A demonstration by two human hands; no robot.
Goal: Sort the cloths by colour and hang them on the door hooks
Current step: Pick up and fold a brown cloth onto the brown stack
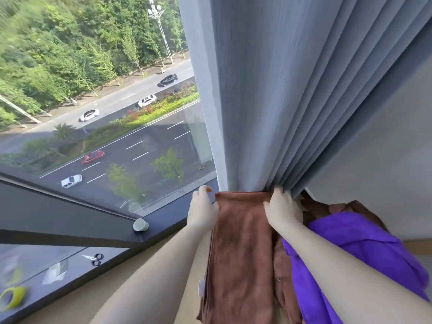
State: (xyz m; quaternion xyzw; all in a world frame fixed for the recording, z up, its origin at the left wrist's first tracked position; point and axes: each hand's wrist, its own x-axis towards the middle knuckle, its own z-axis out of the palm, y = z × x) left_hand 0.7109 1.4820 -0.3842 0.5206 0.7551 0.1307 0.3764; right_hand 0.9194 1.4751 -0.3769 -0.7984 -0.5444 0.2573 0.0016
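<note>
A folded brown cloth (243, 242) lies lengthwise in front of me, its far end against the foot of the curtain. My left hand (203, 210) holds its far left corner and my right hand (281, 208) grips its far right corner. A purple cloth (355, 249) lies crumpled to the right, partly under my right forearm. More brown cloth (327, 206) shows behind the purple one. No door hooks are in view.
A grey-blue curtain (280, 101) hangs straight ahead. The dark window sill (168, 216) on the left bears a small white cup (140, 224), scissors (95, 259) and a yellow-green ring (12, 298). Beyond the window glass (93, 113) lies a street far below.
</note>
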